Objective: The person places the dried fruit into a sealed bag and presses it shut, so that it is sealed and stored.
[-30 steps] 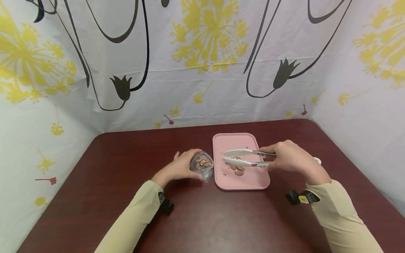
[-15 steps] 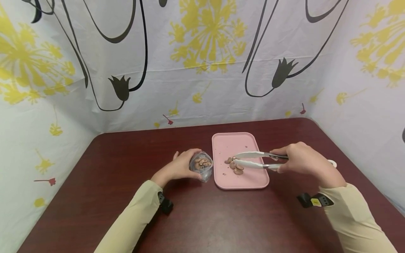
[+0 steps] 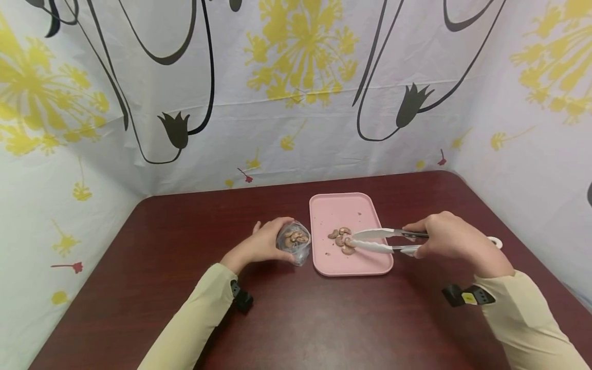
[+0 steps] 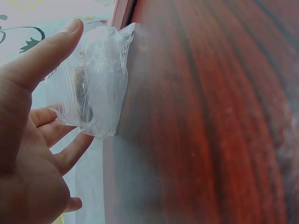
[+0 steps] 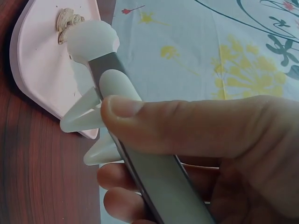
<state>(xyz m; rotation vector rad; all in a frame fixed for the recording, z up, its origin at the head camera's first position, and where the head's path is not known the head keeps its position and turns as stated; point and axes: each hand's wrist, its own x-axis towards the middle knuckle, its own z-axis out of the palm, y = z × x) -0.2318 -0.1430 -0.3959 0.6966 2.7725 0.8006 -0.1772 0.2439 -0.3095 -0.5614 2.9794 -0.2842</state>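
Right grip [image 3: 455, 240] holds tongs [image 3: 375, 247], the nuts [image 3: 339, 240] leftward at their far end.

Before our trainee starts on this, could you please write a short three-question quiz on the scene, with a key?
1. Multiple choice: What does the right hand grip?
A) a spoon
B) tongs
C) a fork

2. True or false: The clear plastic bag stands in the middle of the tray.

3. Fill in the gap: The loose brown pieces lie on a ____ tray.

Key:
1. B.
2. False; the left hand holds the clear plastic bag beside the tray, on the person's left.
3. Pink.
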